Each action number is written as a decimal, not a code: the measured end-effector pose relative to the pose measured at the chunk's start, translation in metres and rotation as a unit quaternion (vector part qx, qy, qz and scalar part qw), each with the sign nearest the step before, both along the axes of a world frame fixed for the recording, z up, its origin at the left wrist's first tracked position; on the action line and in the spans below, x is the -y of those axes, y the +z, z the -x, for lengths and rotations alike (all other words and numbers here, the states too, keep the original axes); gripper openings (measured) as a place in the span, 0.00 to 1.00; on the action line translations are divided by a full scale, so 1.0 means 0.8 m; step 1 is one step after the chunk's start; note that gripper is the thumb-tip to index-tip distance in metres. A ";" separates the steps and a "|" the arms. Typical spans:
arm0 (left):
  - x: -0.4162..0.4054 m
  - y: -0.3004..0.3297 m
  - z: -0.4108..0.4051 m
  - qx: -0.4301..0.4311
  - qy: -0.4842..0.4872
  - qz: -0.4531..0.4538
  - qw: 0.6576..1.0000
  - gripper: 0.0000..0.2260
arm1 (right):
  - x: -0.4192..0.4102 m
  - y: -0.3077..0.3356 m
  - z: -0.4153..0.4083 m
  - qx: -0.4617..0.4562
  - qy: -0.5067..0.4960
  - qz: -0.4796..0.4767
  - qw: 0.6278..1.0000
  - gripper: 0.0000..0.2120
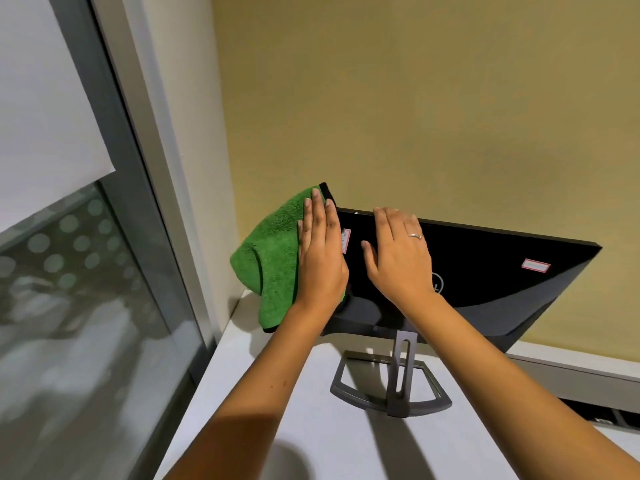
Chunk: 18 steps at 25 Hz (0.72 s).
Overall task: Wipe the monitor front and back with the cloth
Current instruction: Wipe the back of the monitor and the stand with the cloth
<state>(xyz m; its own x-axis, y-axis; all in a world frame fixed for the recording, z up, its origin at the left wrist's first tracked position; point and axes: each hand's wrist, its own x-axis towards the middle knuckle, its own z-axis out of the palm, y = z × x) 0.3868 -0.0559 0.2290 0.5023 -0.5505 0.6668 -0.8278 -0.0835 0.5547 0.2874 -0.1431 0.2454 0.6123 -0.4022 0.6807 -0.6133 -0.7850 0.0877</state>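
A black glossy monitor (491,289) stands on a grey stand (398,386), its back panel with a round logo facing me. A green cloth (270,258) hangs over the panel's left edge. My left hand (320,258) presses flat on the cloth with straight fingers against that edge. My right hand (398,254), with a ring on one finger, rests on the back panel, its fingertips curled over the top edge. The screen side is hidden from me.
The monitor stands on a white desk (277,410) in a corner. A yellow wall (415,116) is behind it and a window with a grey frame (149,209) to the left. A dark cable slot (609,415) runs along the desk's right back.
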 end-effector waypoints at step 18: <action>0.005 0.029 -0.018 0.152 0.039 -0.099 0.983 0.28 | 0.022 0.011 0.030 0.021 -0.018 -0.042 0.999 0.27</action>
